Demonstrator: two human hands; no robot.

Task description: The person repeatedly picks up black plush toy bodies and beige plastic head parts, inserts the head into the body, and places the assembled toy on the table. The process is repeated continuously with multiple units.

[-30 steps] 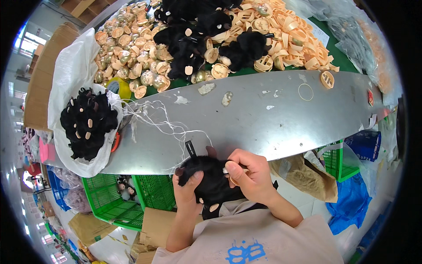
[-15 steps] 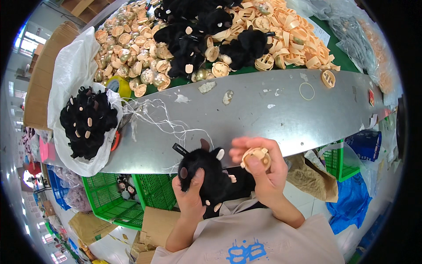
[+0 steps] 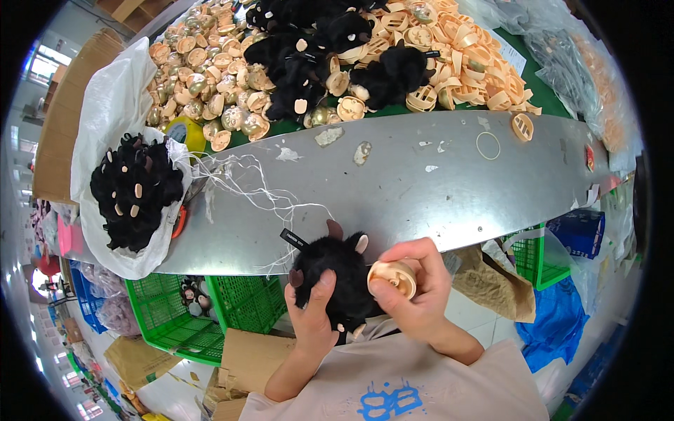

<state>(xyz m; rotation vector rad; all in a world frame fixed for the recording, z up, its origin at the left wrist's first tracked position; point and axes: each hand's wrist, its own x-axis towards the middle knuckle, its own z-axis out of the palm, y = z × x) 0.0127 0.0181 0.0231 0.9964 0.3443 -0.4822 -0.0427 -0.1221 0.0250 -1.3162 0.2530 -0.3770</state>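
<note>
My left hand [image 3: 314,313] grips a black plush toy [image 3: 337,270] at the table's near edge, thumb pressed into its fur. The toy has brown horn-like bits, a pale ear and a black tag [image 3: 293,240]. Just to its right, my right hand [image 3: 421,291] pinches a round beige plastic doll face [image 3: 393,278] between thumb and fingers. The rounded part is turned toward the toy; I cannot tell whether the two touch. The toy's underside is hidden by my hand.
Golden and beige face parts [image 3: 203,88], black plush toys [image 3: 302,70] and beige plastic rings [image 3: 470,63] are heaped at the back. A white sack [image 3: 151,256] of black plush pieces stands left, near white strings [image 3: 260,189]. Green crates [image 3: 246,305] sit below the table [image 3: 421,189].
My right hand has moved left and slightly down toward the toy, and the face part has turned in its fingers. The toy has shifted a little right.
</note>
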